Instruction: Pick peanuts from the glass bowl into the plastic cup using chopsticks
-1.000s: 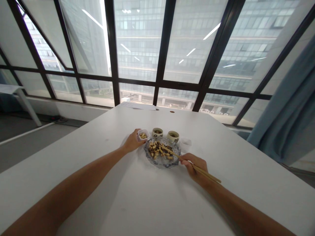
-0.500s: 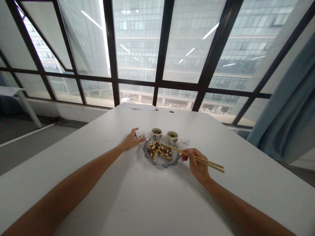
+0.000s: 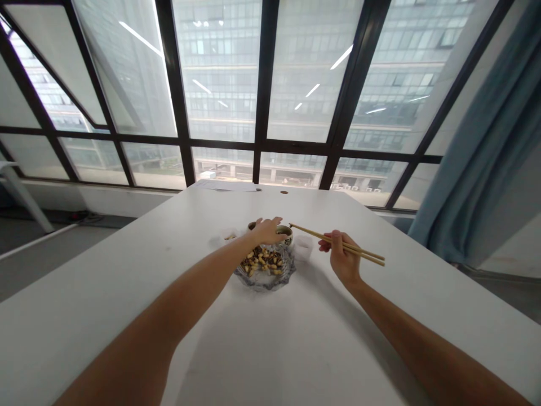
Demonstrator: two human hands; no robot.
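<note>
A glass dish (image 3: 265,277) holding mixed nuts and seeds sits mid-table. My left hand (image 3: 267,230) reaches over it to two small ceramic cups; its fingers curl over the right cup (image 3: 285,232), and the other cup is mostly hidden behind the hand. My right hand (image 3: 341,256) hovers right of the dish, shut on a pair of wooden chopsticks (image 3: 338,244) whose tips point left above the table. A small white dish (image 3: 225,239) with a few nuts stands left of the cups, and another white dish (image 3: 303,242) stands to their right.
The white table (image 3: 270,338) runs back to a wall of dark-framed windows. Papers (image 3: 220,185) and a small brown thing (image 3: 284,192) lie at its far edge. A blue curtain (image 3: 477,152) hangs at the right. Another table's leg (image 3: 21,194) shows far left.
My left hand left the small white dish and moved right onto the ceramic cups. My right hand lifted the chopsticks out of the glass dish and drew them back to the right.
</note>
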